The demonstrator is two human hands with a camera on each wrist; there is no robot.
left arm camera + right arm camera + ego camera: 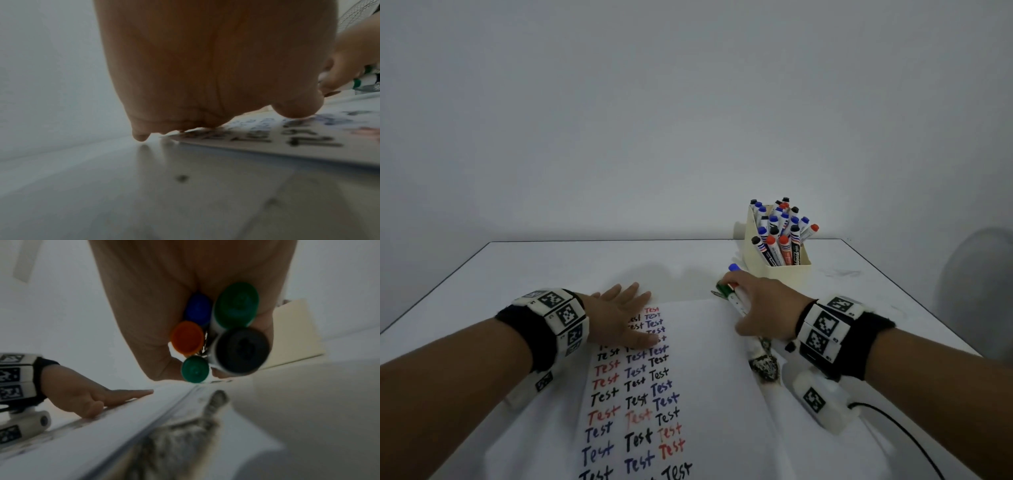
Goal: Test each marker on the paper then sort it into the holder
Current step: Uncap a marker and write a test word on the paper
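The paper (715, 377) is a white matte sheet lying flat on the smooth, pale table (551, 267), and three columns of the handwritten word "Test" in black, red and blue run down its left part. The left hand (619, 318) lies flat on the far left corner of this sheet, fingers straight and spread, the palm pressing on the upper rows of writing. The right hand (760, 308) is just beside the far right corner of the paper and grips a bundle of markers (222, 335); these are round plastic tubes with white barrels, and the right wrist view shows their round ends in blue, orange, black and two greens. The holder (780, 270) is a cream box with straight walls, standing near the far right edge of the table, just behind the right hand. It is filled with markers leaning upright, with blue, black and red caps. A dark smudged patch (765, 366) marks the paper's right edge.
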